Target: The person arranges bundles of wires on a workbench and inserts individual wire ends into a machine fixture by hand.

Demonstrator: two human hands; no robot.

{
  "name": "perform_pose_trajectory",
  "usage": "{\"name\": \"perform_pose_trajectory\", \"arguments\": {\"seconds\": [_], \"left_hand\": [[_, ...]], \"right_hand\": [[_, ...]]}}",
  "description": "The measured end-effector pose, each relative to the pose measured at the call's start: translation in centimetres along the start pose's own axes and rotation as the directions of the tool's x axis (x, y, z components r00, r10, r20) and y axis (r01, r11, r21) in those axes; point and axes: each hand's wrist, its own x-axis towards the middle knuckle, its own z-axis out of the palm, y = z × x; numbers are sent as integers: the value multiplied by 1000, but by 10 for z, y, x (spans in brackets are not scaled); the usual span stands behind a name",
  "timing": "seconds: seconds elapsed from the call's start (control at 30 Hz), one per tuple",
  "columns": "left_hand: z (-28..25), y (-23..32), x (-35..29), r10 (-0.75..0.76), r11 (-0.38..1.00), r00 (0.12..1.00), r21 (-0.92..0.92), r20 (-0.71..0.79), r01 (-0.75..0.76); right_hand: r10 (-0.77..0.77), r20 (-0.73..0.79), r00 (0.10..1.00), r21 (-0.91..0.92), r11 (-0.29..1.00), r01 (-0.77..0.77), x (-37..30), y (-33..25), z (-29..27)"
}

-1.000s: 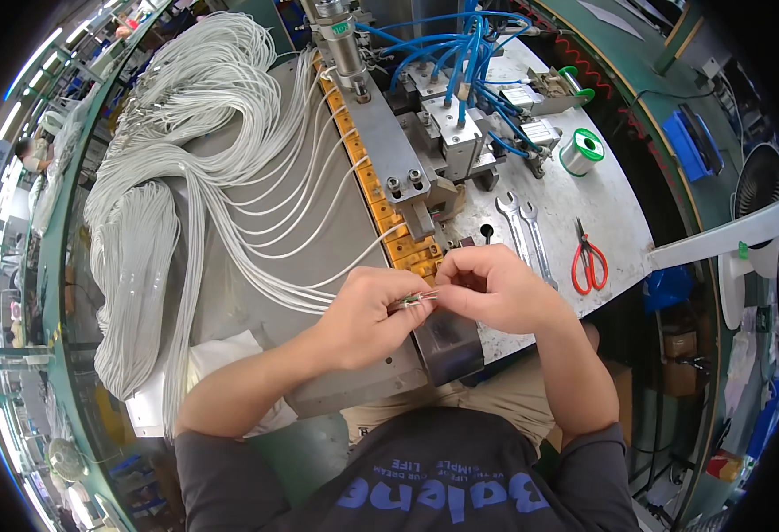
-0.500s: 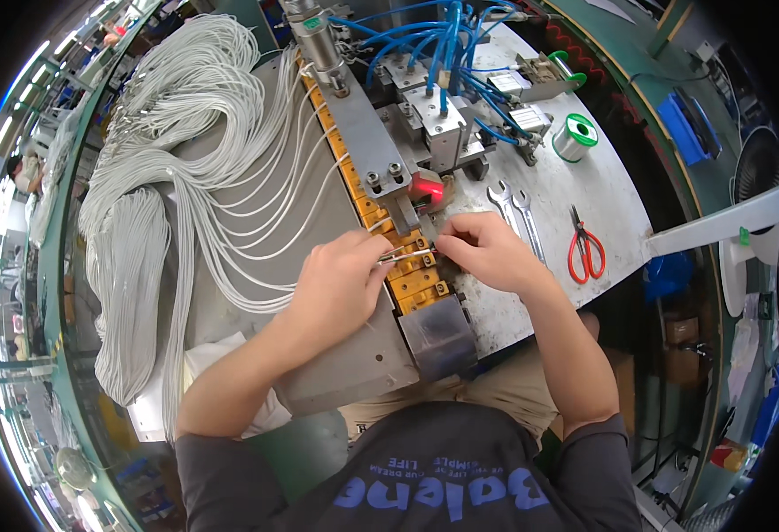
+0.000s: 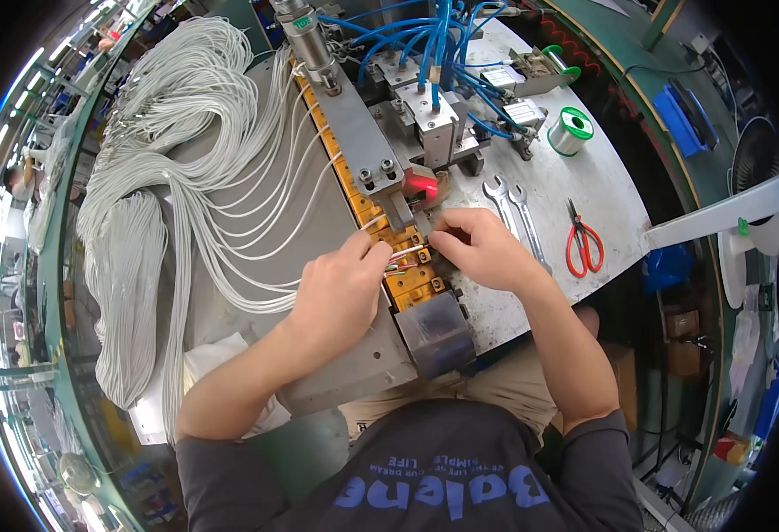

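My left hand (image 3: 341, 285) is closed, thumb and forefinger pinching a white cable (image 3: 407, 252) over the yellow fixture strip (image 3: 414, 285). The cable's tip points right, across the strip. Just below it another thin pale strand lies across the same yellow blocks. On the strip's right side, my right hand (image 3: 480, 248) has thumb and forefinger pressed together beside the cable tip. What they hold, if anything, is hidden. A clear grey block (image 3: 436, 337) closes off the strip's near end.
A large bundle of white cables (image 3: 132, 266) covers the left of the bench, several running to the strip. Beyond my hands stands a metal press with a cylinder (image 3: 305, 40) and blue air hoses (image 3: 438, 44). Two wrenches (image 3: 524, 217), red-handled scissors (image 3: 584, 244) and a solder spool (image 3: 570, 131) lie right.
My left fingers have shifted slightly along the strip, and the lower strand shows more clearly beneath the cable. My right hand stays at the cable tip. The whole view has moved a little.
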Motion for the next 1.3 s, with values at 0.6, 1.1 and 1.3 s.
{"name": "perform_pose_trajectory", "arguments": {"seconds": [0.6, 1.1, 1.3], "left_hand": [[-21, -8, 8, -238, 618, 951, -724, 199, 306], [-24, 0, 6, -155, 685, 941, -654, 300, 321], [-19, 5, 2, -143, 689, 950, -662, 276, 296]], "right_hand": [[15, 49, 999, 356, 934, -31, -10, -35, 7], [40, 255, 966, 473, 867, -161, -14, -40, -9], [89, 164, 982, 306, 942, -136, -21, -44, -1]]}}
